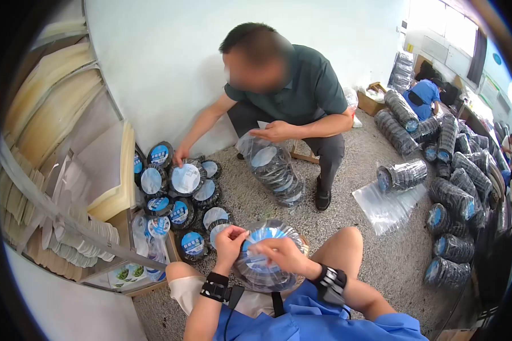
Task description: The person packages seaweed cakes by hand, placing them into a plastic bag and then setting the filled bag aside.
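Observation:
In front of my knees stands a round bundle of black ring-shaped goods (265, 271), wrapped in a clear plastic bag (281, 230). A blue and white round label shows through its top. My left hand (231, 243) pinches the bag's edge at the left side of the bundle. Over the label, my right hand (281, 254) is closed with its fingers on the same film; the fingertips are slightly blurred. Both wrists wear black straps. Lower parts of the bundle are hidden by my hands and legs.
A person in a dark green shirt (313, 85) squats opposite, one hand on a labelled roll (186, 177), the other at a bagged stack (276, 173). Shelves with paper sheets (111, 170) stand left. Wrapped stacks (452, 196) and a flat plastic bag (389, 204) lie right.

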`<state>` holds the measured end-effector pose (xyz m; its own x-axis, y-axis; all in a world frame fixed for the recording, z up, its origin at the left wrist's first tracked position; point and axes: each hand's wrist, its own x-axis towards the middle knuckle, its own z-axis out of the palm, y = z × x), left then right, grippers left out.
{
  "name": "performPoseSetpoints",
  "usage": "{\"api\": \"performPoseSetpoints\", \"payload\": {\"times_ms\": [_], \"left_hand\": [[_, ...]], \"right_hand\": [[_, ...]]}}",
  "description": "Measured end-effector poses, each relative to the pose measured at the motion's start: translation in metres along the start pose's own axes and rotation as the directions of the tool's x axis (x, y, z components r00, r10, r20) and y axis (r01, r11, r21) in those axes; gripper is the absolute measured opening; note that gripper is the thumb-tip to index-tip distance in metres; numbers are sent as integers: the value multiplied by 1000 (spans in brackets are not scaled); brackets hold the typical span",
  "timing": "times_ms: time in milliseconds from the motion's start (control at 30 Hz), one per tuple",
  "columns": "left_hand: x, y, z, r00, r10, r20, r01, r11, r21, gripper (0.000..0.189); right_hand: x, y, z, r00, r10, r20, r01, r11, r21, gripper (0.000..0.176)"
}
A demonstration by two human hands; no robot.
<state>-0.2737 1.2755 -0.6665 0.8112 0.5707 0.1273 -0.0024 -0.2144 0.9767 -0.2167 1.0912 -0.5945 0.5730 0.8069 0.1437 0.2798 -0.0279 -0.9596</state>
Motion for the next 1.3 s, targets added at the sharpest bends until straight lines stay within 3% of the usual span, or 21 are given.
{"api": "performPoseSetpoints", "payload": {"times_ms": [33,100,167,233,300,367,400,500,567,633,667,767,800,833,900,933,967,1067,1133,1233,1300], "left_hand": [[-6,8,2,1000,-4,-1,4,1000,5,7],[-12,9,-4,996,49,-80,-47,999,21,7],[-27,42,-10,998,36,-58,-37,999,-12,7],[-37,79,2,984,143,103,-134,987,-87,10],[-29,79,11,976,206,65,-199,975,-95,14],[-8,66,6,981,194,10,-193,979,-59,17],[-4,58,3,992,87,92,-73,987,-145,16],[-7,54,-13,977,13,211,1,998,-67,14],[-25,68,-13,985,132,108,-138,989,49,6],[-39,69,-5,979,143,143,-157,984,89,10],[-38,72,-4,956,232,181,-272,931,244,27],[-24,44,3,928,211,307,-300,913,277,43],[-22,40,0,921,131,366,-252,918,305,50],[-21,43,-2,921,144,363,-264,915,306,50],[-22,50,-3,927,-37,372,-1,995,103,51],[-17,30,-1,939,-21,344,67,990,-122,53],[-15,47,4,948,-137,289,229,921,-316,49],[-11,45,13,961,-136,239,190,957,-218,40],[-1,29,10,991,-98,95,113,979,-171,30],[-2,33,10,993,-75,88,86,989,-122,27],[-2,35,10,986,-78,149,104,979,-175,26]], "right_hand": [[14,5,2,929,347,129,-370,891,264,11],[18,27,12,947,315,57,-319,915,248,17],[13,16,9,987,63,-150,-61,998,20,18],[13,34,14,992,-5,-124,2,1000,-20,22],[12,39,20,994,50,-93,-38,991,129,22],[11,31,20,994,99,-49,-90,984,155,20],[10,29,21,995,95,-35,-87,981,174,17],[11,29,18,992,126,12,-125,957,262,15],[18,38,10,962,269,-54,-181,772,609,13],[22,47,1,958,283,-50,-181,729,660,9],[22,46,0,979,205,-3,-160,777,609,8],[21,38,0,995,74,62,-94,878,469,14],[24,34,-12,958,-241,-155,225,967,-116,13],[28,30,-19,790,-594,-150,349,637,-687,13],[28,24,-16,742,-644,-185,392,641,-660,16],[25,18,-11,753,-627,-201,385,667,-638,15],[17,17,-6,769,-600,-220,370,699,-612,15],[-7,23,5,844,-510,-167,310,717,-625,13],[-23,33,6,880,-465,-100,306,715,-629,10],[-36,26,0,891,-411,-190,272,821,-501,10],[-24,18,-1,923,-343,-174,206,823,-528,12]]}}
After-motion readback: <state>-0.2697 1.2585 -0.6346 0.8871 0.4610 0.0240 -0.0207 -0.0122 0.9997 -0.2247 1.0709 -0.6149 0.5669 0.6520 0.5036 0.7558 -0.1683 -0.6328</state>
